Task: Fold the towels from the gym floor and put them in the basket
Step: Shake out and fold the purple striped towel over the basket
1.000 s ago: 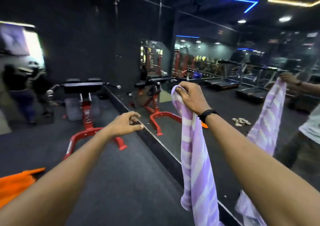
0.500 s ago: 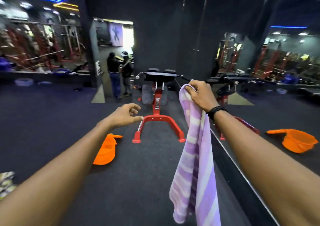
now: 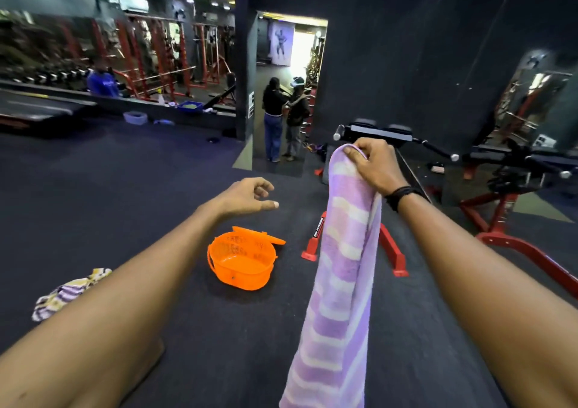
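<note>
Floor (image 3: 125,195): dark rubber gym mat, fills most of the view.
Mirror wall (image 3: 531,101): far R side, reflects red racks + bench.
Weight racks (image 3: 162,54): red frames, far L background, blurred.
Bench machine (image 3: 375,132): black pad on red frame, red feet on floor behind the hanging towel; partly hidden by it.
Doorway (image 3: 291,63): lit, back centre; two people (image 3: 284,117) stand in it, close together. Another person (image 3: 101,82) in blue sits far L by the racks.
Striped towel (image 3: 341,276): purple/white, hangs lengthwise from R hand, top corner bunched in the grip, lower end runs out of frame at bottom. In the air, just R of the basket, not touching it.
Basket (image 3: 242,259): orange plastic, perforated wall, on the floor centre, tilted toward cam; flap lid open at its far rim. Nothing seen inside.
Second towel (image 3: 67,292): purple/yellow/white stripes, crumpled on floor, L of basket, well apart from it, partly behind L forearm.
R hand (image 3: 373,167): raised, fingers curled tight round towel's top edge; black band on wrist.
L hand (image 3: 247,196): out in front above the basket, holds nothing, fingers loosely curled + apart, thumb sticking out to the R.
</note>
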The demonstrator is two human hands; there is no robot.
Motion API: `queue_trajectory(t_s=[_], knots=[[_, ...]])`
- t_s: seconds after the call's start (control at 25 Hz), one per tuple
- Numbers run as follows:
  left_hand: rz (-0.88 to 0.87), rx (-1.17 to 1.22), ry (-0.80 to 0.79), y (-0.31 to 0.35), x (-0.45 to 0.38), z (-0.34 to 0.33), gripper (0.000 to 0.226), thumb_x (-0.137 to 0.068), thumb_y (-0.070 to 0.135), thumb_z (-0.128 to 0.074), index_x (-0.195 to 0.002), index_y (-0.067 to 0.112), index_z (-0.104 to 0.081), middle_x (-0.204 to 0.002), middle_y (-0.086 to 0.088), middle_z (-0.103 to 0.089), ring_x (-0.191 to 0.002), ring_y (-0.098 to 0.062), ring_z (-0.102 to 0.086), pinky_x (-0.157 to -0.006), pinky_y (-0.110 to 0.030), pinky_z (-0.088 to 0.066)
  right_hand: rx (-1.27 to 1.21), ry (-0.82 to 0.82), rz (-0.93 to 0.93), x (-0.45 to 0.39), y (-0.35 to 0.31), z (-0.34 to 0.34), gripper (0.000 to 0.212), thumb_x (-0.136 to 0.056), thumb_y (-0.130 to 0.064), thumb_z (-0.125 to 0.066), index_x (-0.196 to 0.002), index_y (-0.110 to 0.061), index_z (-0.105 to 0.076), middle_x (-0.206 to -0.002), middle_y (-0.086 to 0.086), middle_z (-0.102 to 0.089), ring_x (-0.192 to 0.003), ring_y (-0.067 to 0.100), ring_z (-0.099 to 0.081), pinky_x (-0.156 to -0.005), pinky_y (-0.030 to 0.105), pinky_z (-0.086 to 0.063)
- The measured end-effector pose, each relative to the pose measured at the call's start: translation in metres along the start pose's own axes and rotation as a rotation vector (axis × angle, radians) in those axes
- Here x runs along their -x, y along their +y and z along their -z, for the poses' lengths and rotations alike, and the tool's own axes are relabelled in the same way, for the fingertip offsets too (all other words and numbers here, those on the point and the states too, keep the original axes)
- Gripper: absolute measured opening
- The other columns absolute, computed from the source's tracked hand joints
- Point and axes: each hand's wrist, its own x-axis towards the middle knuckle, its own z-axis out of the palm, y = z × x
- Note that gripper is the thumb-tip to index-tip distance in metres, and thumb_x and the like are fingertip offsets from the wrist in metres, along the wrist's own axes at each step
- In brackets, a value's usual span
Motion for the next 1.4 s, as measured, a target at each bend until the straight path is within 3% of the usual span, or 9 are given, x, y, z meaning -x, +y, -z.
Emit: queue_trajectory(t_s=[0.16, 0.36, 0.6, 0.76, 0.88, 1.0, 1.08, 1.2, 1.4], knots=[[-0.021, 0.102, -0.013, -0.025, -0.031, 0.016, 0.054, -0.081, 0.042, -0.071, -0.128, 0.022, -0.053, -0.118, 0.002, -0.058, -0.109, -0.014, -0.056, -0.088, -0.028, -0.046, -0.13, -0.07, 0.057, -0.051, -0.024, -0.053, 0.024, -0.092, -0.019, -0.06, -0.069, -0.015, -0.058, -0.059, -0.005, -0.049, -0.056, 0.006, -0.04, -0.055, 0.013, -0.032], [-0.12, 0.277, -0.08, -0.049, -0.091, 0.017, 0.049, -0.079, 0.037, -0.076, -0.121, 0.017, -0.062, -0.115, -0.004, -0.068, -0.107, -0.019, -0.065, -0.092, -0.038, -0.054, -0.288, -0.138, 0.117, -0.118, -0.021, -0.121, 0.02, -0.089, -0.027, -0.056, -0.071, -0.02, -0.058, -0.064, -0.011, -0.05, -0.063, 0.003, -0.043, -0.061, 0.026, -0.036], [-0.108, 0.229, 0.148, -0.097, -0.189, 0.041, 0.035, -0.083, 0.042, -0.059, -0.071, 0.009, -0.059, -0.062, 0.007, -0.052, -0.059, -0.005, -0.043, -0.059, -0.029, -0.036, -0.329, -0.157, 0.013, -0.191, 0.038, -0.175, 0.013, -0.091, -0.005, -0.053, -0.082, -0.014, -0.055, -0.081, 0.003, -0.056, -0.078, 0.014, -0.049, -0.073, 0.033, -0.04], [-0.099, 0.09, 0.205, -0.091, -0.249, 0.064, 0.021, -0.088, 0.016, -0.059, -0.068, 0.018, -0.065, -0.059, 0.008, -0.056, -0.06, -0.004, -0.044, -0.056, -0.02, -0.035, -0.208, -0.582, -0.019, -0.217, 0.05, -0.216, 0.035, -0.081, -0.032, -0.074, -0.106, -0.012, -0.062, -0.097, -0.008, -0.06, -0.086, 0.005, -0.054, -0.082, 0.023, -0.043], [-0.094, 0.054, 0.216, -0.105, -0.284, 0.072, 0.018, -0.088, 0.016, -0.06, -0.074, 0.005, -0.066, -0.066, -0.006, -0.057, -0.065, -0.013, -0.043, -0.053, -0.017, -0.032, -0.184, -0.778, 0.073, -0.24, 0.055, -0.245, 0.019, -0.079, -0.031, -0.077, -0.075, -0.017, -0.065, -0.065, -0.012, -0.05, -0.06, 0.003, -0.04, -0.059, 0.026, -0.034], [-0.093, 0.207, -0.004, -0.152, -0.299, 0.077, 0.034, -0.083, 0.03, -0.073, -0.067, 0.004, -0.059, -0.062, 0.003, -0.044, -0.06, -0.009, -0.037, -0.053, -0.027, -0.028, -0.258, -0.664, 0.053, -0.264, 0.07, -0.267, 0.035, -0.09, -0.024, -0.066, -0.057, -0.036, -0.062, -0.049, -0.019, -0.044, -0.051, -0.002, -0.036, -0.053, 0.018, -0.029], [-0.044, 0.203, -0.173, -0.191, -0.302, 0.073, 0.035, -0.076, 0.04, -0.075, -0.064, 0.01, -0.06, -0.064, 0.008, -0.048, -0.061, -0.006, -0.042, -0.057, -0.027, -0.031, -0.384, -0.503, -0.032, -0.276, 0.084, -0.274, 0.029, -0.093, -0.02, -0.06, -0.068, -0.032, -0.066, -0.062, -0.022, -0.052, -0.061, -0.007, -0.043, -0.061, 0.017, -0.036], [-0.046, 0.316, -0.072, -0.227, -0.325, 0.073, 0.037, -0.082, 0.047, -0.062, -0.07, 0.013, -0.062, -0.068, 0.009, -0.051, -0.065, -0.005, -0.044, -0.064, -0.029, -0.035, -0.438, -0.36, -0.173, -0.293, 0.106, -0.287, 0.014, -0.093, -0.02, -0.06, -0.083, -0.019, -0.068, -0.08, -0.011, -0.057, -0.077, 0.003, -0.048, -0.072, 0.024, -0.038], [-0.287, 0.152, -0.164, -0.21, -0.394, 0.103, 0.041, -0.088, 0.043, -0.054, -0.079, 0.004, -0.062, -0.067, 0.004, -0.042, -0.063, -0.007, -0.033, -0.058, -0.028, -0.028, -0.238, -0.665, -0.127, -0.319, 0.079, -0.329, 0.047, -0.073, -0.021, -0.082, -0.115, -0.015, -0.061, -0.102, -0.009, -0.059, -0.09, 0.001, -0.053, -0.074, 0.003, -0.041]])
